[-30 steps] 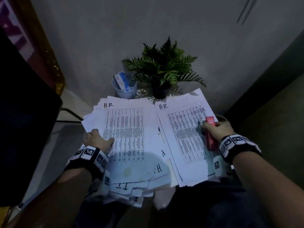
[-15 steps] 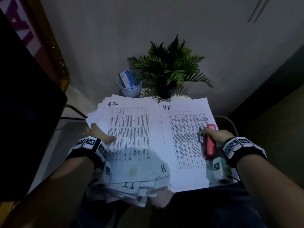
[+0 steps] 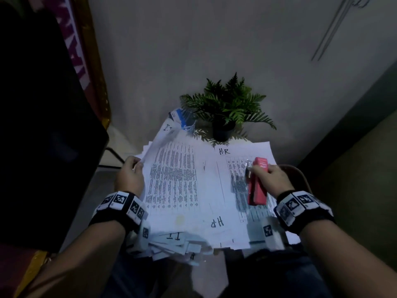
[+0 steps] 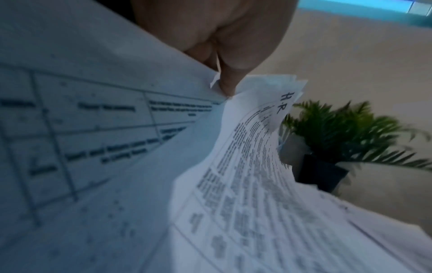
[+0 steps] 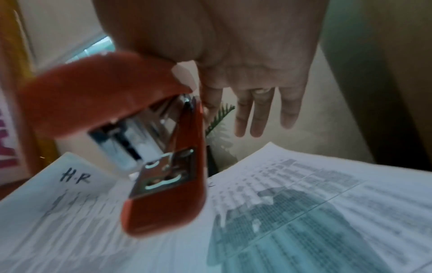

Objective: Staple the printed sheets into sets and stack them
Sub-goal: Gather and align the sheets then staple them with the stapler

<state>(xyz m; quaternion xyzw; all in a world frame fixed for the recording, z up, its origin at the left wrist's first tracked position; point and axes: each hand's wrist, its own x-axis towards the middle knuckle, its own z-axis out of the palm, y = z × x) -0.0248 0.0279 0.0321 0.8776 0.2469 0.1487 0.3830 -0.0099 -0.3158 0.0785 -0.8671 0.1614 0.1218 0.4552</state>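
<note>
Printed sheets (image 3: 182,190) lie spread beneath raised red stapler (image 3: 256,183).

printed text on sheets (image 4: 245,184) blurred unreadable, cup (image 3: 187,123) partly behind lifted sheet, stapler (image 5: 140,147) motion-blurred

Printed sheets (image 3: 182,190) cover the table between the hands; a potted fern (image 3: 227,108) and a cup (image 3: 184,123) block the far edge.

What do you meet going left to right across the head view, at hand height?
Left hand pinching a lifted sheet → left paper pile → right paper pile → red stapler → right hand.
</note>
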